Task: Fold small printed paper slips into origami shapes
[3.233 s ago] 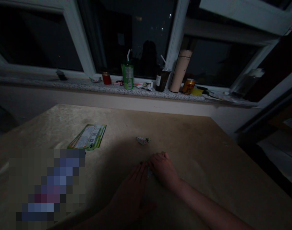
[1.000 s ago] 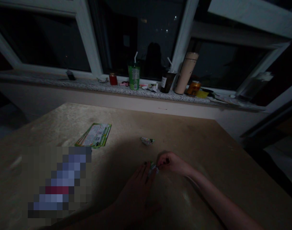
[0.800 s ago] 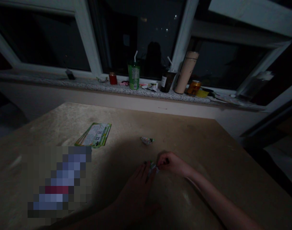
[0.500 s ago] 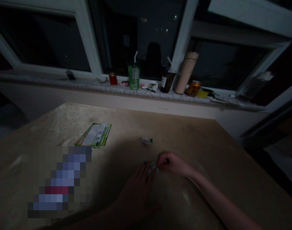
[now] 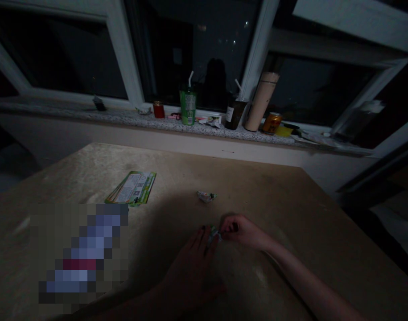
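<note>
My left hand (image 5: 190, 263) lies flat on the table, its fingers stretched out over a small piece of folded printed paper (image 5: 214, 234) in green and white. At that paper's right edge, my right hand (image 5: 242, 229) is closed, with thumb and forefinger pinching it. Much of the paper is hidden beneath the fingers, so its exact shape does not show. Just beyond the hands sits another small folded paper (image 5: 207, 196), pointed at its ends. Farther left lies a fanned stack of green-edged printed leaflets (image 5: 133, 187), apart from both hands.
The tan table (image 5: 257, 183) reaches to the wall under a window. A pixelated blue-grey object (image 5: 90, 249) lies at left. On the granite sill stand a green cup (image 5: 188, 107) with a straw, a dark cup (image 5: 233, 115), a pink flask (image 5: 261, 102), a can (image 5: 271, 123) and a red jar (image 5: 158, 109).
Both hands stay almost still on the folded paper, with the right fingers shifting only very slightly. The view has moved by a few pixels.
</note>
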Demonstrator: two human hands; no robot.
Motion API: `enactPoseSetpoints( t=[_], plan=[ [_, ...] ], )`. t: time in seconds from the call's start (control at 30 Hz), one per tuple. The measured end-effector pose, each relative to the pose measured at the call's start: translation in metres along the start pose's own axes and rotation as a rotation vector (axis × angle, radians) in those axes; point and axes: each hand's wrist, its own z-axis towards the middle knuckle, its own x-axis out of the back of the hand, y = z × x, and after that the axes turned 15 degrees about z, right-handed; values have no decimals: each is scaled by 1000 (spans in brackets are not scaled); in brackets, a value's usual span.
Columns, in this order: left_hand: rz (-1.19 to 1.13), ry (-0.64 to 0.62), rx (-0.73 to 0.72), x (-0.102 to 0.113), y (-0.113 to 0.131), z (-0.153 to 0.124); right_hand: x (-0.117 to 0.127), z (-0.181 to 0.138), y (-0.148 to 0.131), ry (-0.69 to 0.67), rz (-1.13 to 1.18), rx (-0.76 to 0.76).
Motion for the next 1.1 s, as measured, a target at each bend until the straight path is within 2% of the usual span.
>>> enactPoseSetpoints(
  t=[0.2, 0.4, 0.63, 0.93, 1.1],
  plan=[
    [14, 10, -5, 3, 0, 1, -2, 2, 3, 22, -20, -4],
    [49, 74, -10, 4, -2, 3, -7, 1, 1, 61, -121, 25],
    [5, 78, -30, -6, -10, -3, -9, 5, -1, 85, -226, 15],
    [71, 29, -41, 7, -7, 1, -18, 4, -11, 147, -359, -19],
    [40, 59, -66, 2, -13, -3, -25, 2, -13, 206, -473, -4]
  ],
)
